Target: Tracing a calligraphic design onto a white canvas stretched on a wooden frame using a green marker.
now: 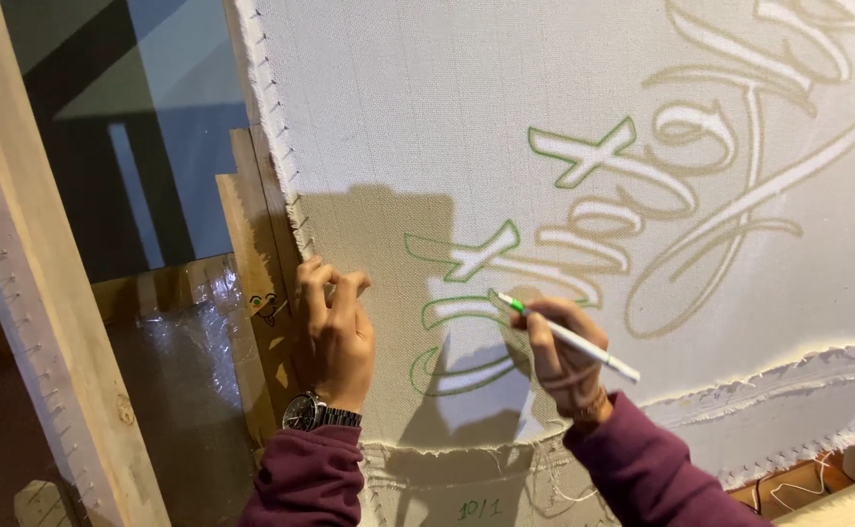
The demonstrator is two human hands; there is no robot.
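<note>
Maroon sleeves (310,478) come up from the bottom edge, one on each forearm, and a dark wristwatch (305,412) sits on the left wrist. Above it the left hand (338,332) rests against the cloth (398,117) right at its stapled left border, beside the wooden frame (252,244). Its fingers (318,278) are curled and bunched close together, knuckles up, the tips pressed onto the fabric near the frame; it grips nothing that can be seen.

To the right, the right hand (564,351) holds a marker (564,335), white-barrelled with a green tip. Thumb and forefinger pinch the barrel a little behind the tip, the other fingers folded under. The marker slants: its green point sticks out up and to the left of the fingertips, touching the cloth on a curved letter stroke, while the back end juts out down and to the right past the knuckles.

Pale lettering (700,146) in a flowing script is cast across the fabric. Green outlines (583,156) already trace the strokes at left and centre, including those between the two hands; the rest to the right stays unlined. Both hands throw dark shadows on the cloth below. The fabric's lower edge (798,376) is frayed, with loose threads.
</note>
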